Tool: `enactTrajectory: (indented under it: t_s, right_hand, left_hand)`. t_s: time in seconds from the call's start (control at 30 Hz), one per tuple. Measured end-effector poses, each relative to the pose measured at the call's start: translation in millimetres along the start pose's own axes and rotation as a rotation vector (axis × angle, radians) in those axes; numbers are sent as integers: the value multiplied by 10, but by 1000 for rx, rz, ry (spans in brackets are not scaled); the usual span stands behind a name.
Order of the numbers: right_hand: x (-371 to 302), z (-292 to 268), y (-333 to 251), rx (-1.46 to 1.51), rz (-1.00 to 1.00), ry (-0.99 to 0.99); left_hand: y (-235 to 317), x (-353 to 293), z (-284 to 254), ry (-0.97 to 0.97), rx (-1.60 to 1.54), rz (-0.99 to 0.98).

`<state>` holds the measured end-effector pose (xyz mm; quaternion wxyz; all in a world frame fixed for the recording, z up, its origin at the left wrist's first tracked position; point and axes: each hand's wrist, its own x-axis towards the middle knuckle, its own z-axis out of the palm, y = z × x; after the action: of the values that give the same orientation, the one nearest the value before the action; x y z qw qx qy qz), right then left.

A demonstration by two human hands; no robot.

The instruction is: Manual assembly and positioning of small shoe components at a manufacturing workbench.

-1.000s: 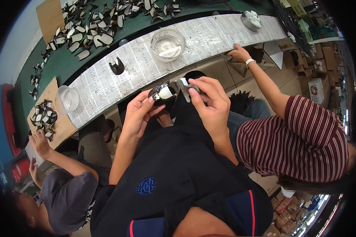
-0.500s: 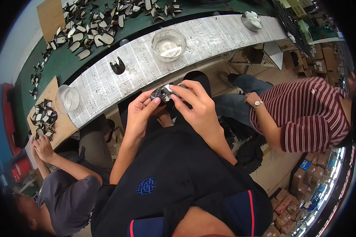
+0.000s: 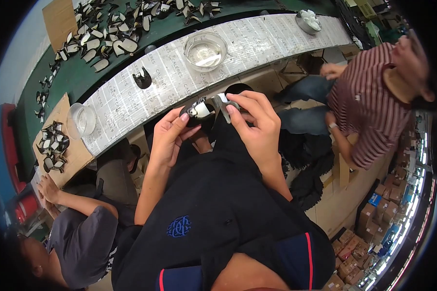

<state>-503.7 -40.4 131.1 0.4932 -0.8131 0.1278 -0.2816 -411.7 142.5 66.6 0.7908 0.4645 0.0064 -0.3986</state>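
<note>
Black and glossy with a white patch, a small curved piece [image 3: 202,111] sits in the left hand [image 3: 166,140], pinched between thumb and fingers above the person's lap. The right hand [image 3: 260,127] grips a grey, flat-looking tool [image 3: 226,116] in its thumb and fingers, with a bit of white at its upper end; the tool is just beside the piece, and a narrow gap seems to part them. Both hands are near the front edge of a desk [image 3: 257,40] covered in pale printed sheeting. On it stand a clear round bowl [image 3: 190,59], a lone black piece [image 3: 142,80] left of that bowl, and, toward the far right end, a metal bowl [image 3: 304,27] with white stuff inside. A heap of black-and-white pieces [image 3: 119,41] spreads over the green surface [image 3: 165,40] behind. At the left, a smaller clear bowl [image 3: 89,123] stands near a small pile [image 3: 53,143] on cardboard [image 3: 77,157].
</note>
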Motion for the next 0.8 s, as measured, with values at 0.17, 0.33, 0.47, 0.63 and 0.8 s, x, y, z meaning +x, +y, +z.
enactTrajectory:
  t_s: [0.17,0.33,0.47,0.63,0.8]
  right_hand:
    - [-76,80,-16,95,16,-93]
    - [-123,178,10,95,-1,-127]
    - [-133,223,14,76,-32,-129]
    - [-136,212,61,32,-64,-106]
    - [-67,91,60,-115,-113,-5]
  left_hand:
    - [-13,18,4,2,-70,9]
    - [-40,8,-4,6,-88,6]
    - [-36,2,1,18,-94,4]
    - [-23,8,17,21,-94,10]
    - [-6,11,41,15,-105,21]
